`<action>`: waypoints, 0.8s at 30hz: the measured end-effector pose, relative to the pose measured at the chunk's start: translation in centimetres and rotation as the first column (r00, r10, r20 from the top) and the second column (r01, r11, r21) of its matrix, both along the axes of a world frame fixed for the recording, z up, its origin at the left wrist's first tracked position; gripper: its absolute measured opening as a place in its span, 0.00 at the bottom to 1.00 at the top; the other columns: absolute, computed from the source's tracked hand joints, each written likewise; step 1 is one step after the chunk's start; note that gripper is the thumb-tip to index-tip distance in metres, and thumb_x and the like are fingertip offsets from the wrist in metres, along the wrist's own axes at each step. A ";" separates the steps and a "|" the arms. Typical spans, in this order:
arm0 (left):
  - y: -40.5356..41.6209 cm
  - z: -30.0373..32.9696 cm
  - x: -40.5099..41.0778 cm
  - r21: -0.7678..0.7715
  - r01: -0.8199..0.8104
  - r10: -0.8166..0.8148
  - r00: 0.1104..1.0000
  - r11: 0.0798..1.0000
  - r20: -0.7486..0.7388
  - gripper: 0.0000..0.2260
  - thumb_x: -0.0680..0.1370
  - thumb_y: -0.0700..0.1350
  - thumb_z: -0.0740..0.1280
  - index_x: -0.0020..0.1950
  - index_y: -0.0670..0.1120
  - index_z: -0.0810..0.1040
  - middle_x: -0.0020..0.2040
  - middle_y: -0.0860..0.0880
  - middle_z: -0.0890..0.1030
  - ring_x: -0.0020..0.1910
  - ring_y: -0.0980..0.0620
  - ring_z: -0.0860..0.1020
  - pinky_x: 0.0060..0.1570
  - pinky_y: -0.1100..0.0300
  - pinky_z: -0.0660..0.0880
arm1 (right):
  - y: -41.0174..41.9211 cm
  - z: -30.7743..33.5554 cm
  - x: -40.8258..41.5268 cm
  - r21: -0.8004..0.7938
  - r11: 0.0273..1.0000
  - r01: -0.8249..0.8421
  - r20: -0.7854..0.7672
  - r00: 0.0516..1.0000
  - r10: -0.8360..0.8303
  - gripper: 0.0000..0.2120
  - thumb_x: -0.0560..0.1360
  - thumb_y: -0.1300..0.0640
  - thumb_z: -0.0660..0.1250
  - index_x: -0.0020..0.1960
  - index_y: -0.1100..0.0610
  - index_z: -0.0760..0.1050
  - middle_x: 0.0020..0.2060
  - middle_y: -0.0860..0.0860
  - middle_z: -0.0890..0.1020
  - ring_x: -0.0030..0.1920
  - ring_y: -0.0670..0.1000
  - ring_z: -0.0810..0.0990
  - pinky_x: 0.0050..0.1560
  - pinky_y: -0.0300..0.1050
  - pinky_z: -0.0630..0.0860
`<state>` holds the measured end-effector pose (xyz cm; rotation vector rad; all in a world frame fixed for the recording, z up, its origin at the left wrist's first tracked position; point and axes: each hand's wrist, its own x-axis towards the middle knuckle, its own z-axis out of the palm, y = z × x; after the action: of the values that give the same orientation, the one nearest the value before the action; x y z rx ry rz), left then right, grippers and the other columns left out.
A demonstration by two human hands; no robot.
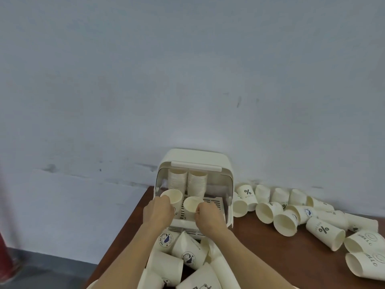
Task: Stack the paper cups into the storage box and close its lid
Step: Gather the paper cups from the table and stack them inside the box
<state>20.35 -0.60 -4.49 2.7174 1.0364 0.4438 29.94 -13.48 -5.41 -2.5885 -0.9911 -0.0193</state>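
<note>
Two hands each hold one paper cup at the open storage box [193, 163] on the table [129, 222]: left hand [158, 211] grips a cup [173, 198], right hand [208, 215] pinches another [191, 204]. Two stacks [187, 180] stand inside; loose cups [291, 213] lie beside.

A dark brown wooden surface [260, 247] stands against a pale blue-grey wall [187, 80] that fills most of the view and carries dark scuffs and smudges. Left of the surface lies a grey floor [52, 272], and a blurred red object [6, 253] shows at the left edge.
</note>
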 end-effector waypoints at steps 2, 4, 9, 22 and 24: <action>0.0 0.0 0.1 -0.002 0.002 -0.002 1.000 1.000 -0.015 0.12 0.79 0.47 0.59 0.56 0.43 0.77 0.54 0.44 0.79 0.52 0.43 0.78 0.45 0.55 0.73 | 0.1 -0.4 -0.2 -0.006 1.000 -0.003 0.002 1.000 0.003 0.12 0.76 0.60 0.60 0.55 0.61 0.78 0.50 0.56 0.82 0.49 0.56 0.80 0.44 0.47 0.76; -0.1 0.0 0.0 0.000 -0.002 0.002 0.999 1.000 -0.035 0.12 0.78 0.46 0.59 0.57 0.43 0.76 0.55 0.44 0.79 0.53 0.43 0.78 0.46 0.55 0.73 | 0.1 -0.5 -0.2 -0.007 1.000 -0.004 0.003 1.000 0.004 0.12 0.76 0.60 0.60 0.55 0.60 0.78 0.50 0.56 0.82 0.49 0.56 0.80 0.45 0.47 0.77; -0.4 0.0 -0.1 -0.002 -0.013 0.013 0.995 1.000 -0.095 0.12 0.77 0.44 0.60 0.59 0.44 0.76 0.57 0.45 0.79 0.56 0.45 0.77 0.48 0.55 0.73 | -0.2 -0.3 -0.1 -0.021 1.000 -0.023 0.011 1.000 0.023 0.12 0.76 0.61 0.59 0.55 0.61 0.77 0.50 0.57 0.81 0.48 0.57 0.80 0.42 0.46 0.74; -1.8 0.9 -1.4 0.080 -0.025 0.035 0.991 0.996 -0.127 0.14 0.77 0.45 0.62 0.62 0.46 0.71 0.60 0.46 0.75 0.60 0.48 0.70 0.48 0.58 0.73 | -1.9 1.5 -2.6 -0.029 0.997 -0.067 -0.042 0.997 0.065 0.16 0.76 0.63 0.60 0.64 0.62 0.67 0.56 0.59 0.77 0.55 0.59 0.77 0.51 0.50 0.74; -2.2 1.2 -1.7 0.086 -0.015 0.024 0.993 0.996 -0.114 0.14 0.77 0.44 0.61 0.62 0.46 0.71 0.61 0.46 0.74 0.60 0.48 0.70 0.49 0.58 0.73 | -2.5 2.0 -3.4 -0.038 0.997 -0.068 -0.031 0.997 0.067 0.16 0.76 0.63 0.59 0.63 0.62 0.66 0.56 0.60 0.77 0.54 0.59 0.76 0.51 0.51 0.73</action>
<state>18.61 -2.82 -3.26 2.8398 1.0978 0.3453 26.55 -16.00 -3.42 -2.5813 -1.0774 0.0571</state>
